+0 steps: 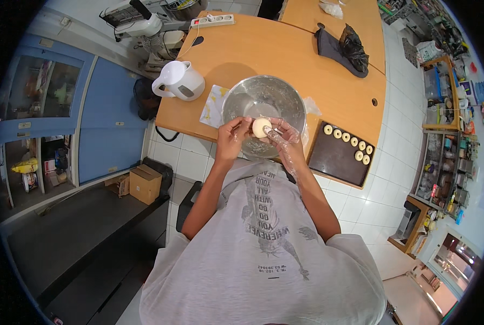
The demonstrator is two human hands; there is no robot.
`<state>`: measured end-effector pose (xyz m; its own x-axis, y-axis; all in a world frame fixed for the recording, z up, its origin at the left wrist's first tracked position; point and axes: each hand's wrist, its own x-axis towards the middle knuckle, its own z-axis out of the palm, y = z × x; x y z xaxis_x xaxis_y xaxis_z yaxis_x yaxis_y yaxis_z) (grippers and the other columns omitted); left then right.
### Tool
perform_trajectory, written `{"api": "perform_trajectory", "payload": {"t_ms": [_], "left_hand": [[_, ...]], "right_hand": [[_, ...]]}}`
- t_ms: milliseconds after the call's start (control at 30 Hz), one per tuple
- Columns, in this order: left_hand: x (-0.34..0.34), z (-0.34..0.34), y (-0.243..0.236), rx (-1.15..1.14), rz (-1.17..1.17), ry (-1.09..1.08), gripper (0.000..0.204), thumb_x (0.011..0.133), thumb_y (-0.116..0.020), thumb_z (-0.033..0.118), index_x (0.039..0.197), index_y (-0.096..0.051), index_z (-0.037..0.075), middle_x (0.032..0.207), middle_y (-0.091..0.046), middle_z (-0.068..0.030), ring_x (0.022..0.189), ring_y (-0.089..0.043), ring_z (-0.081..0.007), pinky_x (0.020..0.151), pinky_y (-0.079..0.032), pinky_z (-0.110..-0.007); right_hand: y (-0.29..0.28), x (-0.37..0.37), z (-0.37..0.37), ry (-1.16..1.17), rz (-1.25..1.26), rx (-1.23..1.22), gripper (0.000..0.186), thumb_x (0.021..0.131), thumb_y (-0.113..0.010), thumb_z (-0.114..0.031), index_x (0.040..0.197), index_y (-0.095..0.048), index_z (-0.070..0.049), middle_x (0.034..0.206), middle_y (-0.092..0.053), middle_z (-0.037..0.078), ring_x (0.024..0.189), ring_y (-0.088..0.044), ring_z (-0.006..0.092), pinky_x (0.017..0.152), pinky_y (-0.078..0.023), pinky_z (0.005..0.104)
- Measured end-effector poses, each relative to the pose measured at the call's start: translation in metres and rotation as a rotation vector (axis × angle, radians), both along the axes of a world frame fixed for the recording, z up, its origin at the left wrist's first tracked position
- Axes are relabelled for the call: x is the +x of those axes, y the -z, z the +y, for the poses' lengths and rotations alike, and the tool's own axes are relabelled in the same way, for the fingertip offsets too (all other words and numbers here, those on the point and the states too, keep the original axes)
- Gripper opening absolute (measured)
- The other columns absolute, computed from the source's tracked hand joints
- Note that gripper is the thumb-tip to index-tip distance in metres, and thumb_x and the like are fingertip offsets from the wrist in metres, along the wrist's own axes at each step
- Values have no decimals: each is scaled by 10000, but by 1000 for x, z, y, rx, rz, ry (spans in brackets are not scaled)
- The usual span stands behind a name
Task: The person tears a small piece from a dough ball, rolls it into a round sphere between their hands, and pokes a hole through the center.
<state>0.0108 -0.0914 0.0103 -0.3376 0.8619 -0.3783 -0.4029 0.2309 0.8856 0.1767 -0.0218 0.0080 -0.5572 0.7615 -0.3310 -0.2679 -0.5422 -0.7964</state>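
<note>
Over the near part of a steel mixing bowl (290, 97), a pale, round ball of dough (261, 127) sits between my two hands. My right hand (286, 140), dusted with flour, grips it from the right, thumb pressed on its lower right side. On the other side my left hand (232, 140) has its fingers curled and its fingertips at the ball's left edge. Floury residue coats the inside of the bowl. To the right, several small dough rings (346, 137) lie in rows on a dark baking tray (334, 160).
The orange-brown table (242, 46) carries a white electric kettle (183, 81), a patterned paper sheet (215, 105) left of the bowl, and a power strip (213, 21). A clear plastic bag (311, 106) lies by the bowl. Farther right are a dark cloth item (331, 51) and a black bag (353, 47).
</note>
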Motion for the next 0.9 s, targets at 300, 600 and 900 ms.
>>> {"api": "perform_trajectory", "payload": {"t_ms": [300,600,900], "left_hand": [[3,-6,3,167,118,137,314,924,-749,56,1208,-636,-16,1147,-680,-65,1082,-649,-142,942,-537,-300],[1,-4,-5,165,112,149,299,1025,-633,151,1251,-615,-44,1146,-681,-105,1089,-666,-187,983,-544,-333],[4,-1,-4,22,-380,10,348,1065,-563,207,1296,-585,-53,1191,-677,-154,1101,-681,-221,963,-594,-332]], "right_hand": [[-2,0,1,22,-87,96,366,923,-744,-53,1262,-629,20,1159,-686,123,1033,-676,165,860,-611,307],[-9,-2,1,62,-146,74,237,987,-674,-101,1187,-685,25,1141,-704,100,963,-692,146,747,-628,269],[-18,4,6,7,-118,513,226,964,-677,-27,1183,-692,21,1199,-668,107,1143,-621,178,954,-542,329]]}}
